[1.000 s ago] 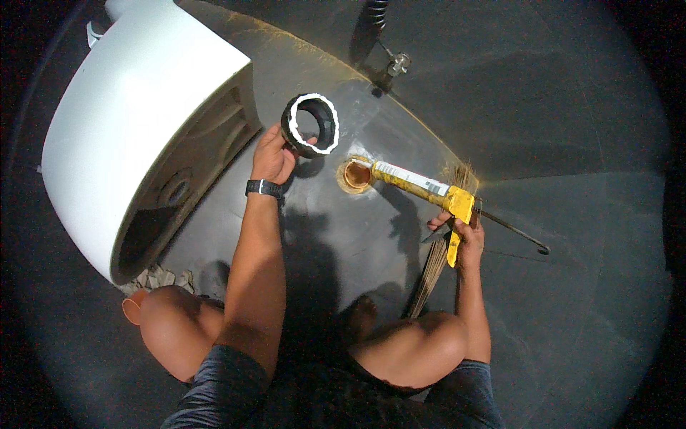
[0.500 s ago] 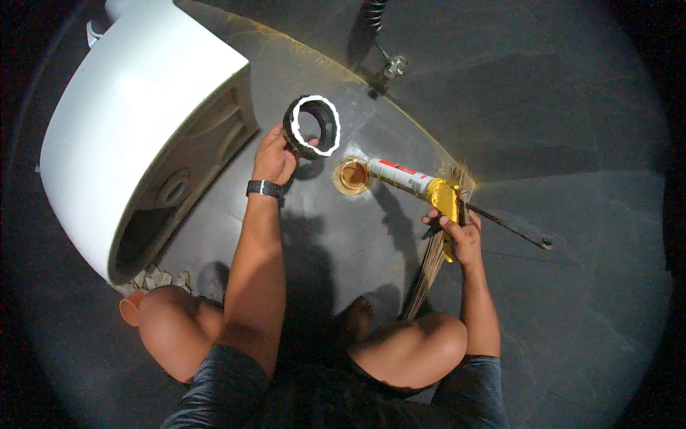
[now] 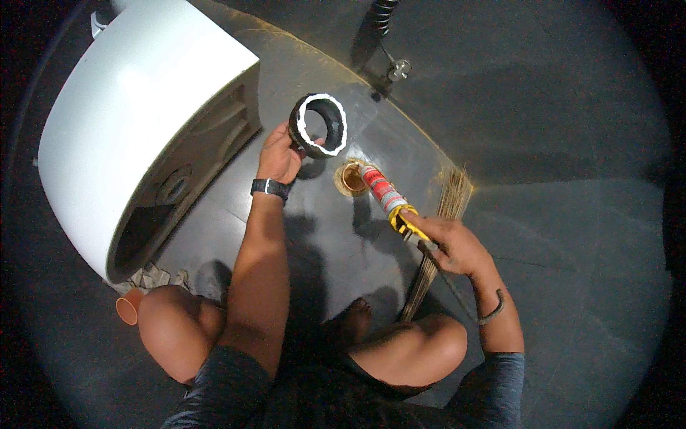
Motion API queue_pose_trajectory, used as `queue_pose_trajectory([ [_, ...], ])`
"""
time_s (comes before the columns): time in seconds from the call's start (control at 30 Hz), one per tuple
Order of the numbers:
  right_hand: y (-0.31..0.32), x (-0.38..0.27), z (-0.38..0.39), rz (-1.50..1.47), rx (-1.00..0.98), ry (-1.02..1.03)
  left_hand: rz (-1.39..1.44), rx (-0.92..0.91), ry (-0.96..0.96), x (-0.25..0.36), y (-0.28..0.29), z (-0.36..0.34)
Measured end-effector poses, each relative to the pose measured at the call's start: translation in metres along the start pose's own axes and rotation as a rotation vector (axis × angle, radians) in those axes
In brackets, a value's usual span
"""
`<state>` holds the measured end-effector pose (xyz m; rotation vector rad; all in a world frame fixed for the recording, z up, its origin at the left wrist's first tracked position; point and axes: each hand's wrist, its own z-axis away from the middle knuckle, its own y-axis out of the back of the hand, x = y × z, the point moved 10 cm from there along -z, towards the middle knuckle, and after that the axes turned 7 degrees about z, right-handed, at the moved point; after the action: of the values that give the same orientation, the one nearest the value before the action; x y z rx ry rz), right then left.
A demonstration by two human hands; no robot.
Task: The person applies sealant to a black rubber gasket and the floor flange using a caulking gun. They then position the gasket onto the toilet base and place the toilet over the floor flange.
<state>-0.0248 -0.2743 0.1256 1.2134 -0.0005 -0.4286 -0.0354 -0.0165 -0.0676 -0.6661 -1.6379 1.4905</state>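
My left hand (image 3: 281, 156) grips a black rubber pipe connector (image 3: 297, 129) by its near left side, its opening tilted up. A wavy bead of white sealant (image 3: 345, 129) runs round the connector's rim. In my right hand (image 3: 455, 244) is a yellow caulking gun (image 3: 404, 219), closed round its rear part, loaded with a red and white cartridge (image 3: 384, 189). The cartridge's front end points up and left, over the edge of an orange-brown drain pipe opening (image 3: 353, 178) in the floor. The gun's bent rod (image 3: 457, 293) sticks out back toward my right forearm.
A white toilet bowl (image 3: 136, 107) lies tipped on the left, its hollow underside facing the drain. Behind my right hand a stick broom (image 3: 451, 196) lies on the dark floor. A metal valve (image 3: 399, 69) is at the far wall; an orange pipe piece (image 3: 128, 307) is by my left knee.
My right hand has turned the caulking gun, so its cartridge now slants more steeply and its rod points toward me. My left hand and the connector have shifted slightly right in the picture.
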Motion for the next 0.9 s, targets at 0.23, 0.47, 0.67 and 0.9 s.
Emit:
queue_pose_trajectory([
  [0.23, -0.005, -0.015, -0.006, 0.134, -0.119, 0.074, -0.049, 0.049, 0.013, -0.003, -0.002, -0.002],
  [0.47, -0.020, -0.014, -0.002, 0.309, -0.218, 0.093, -0.042, 0.062, 0.003, -0.005, 0.002, -0.006],
  [0.67, -0.026, -0.019, -0.004, 0.396, -0.188, 0.128, -0.027, 0.047, 0.004, -0.007, 0.000, -0.008],
  [0.9, -0.046, -0.029, -0.005, 0.493, -0.180, 0.213, -0.034, 0.067, 0.011, -0.008, 0.001, -0.011],
])
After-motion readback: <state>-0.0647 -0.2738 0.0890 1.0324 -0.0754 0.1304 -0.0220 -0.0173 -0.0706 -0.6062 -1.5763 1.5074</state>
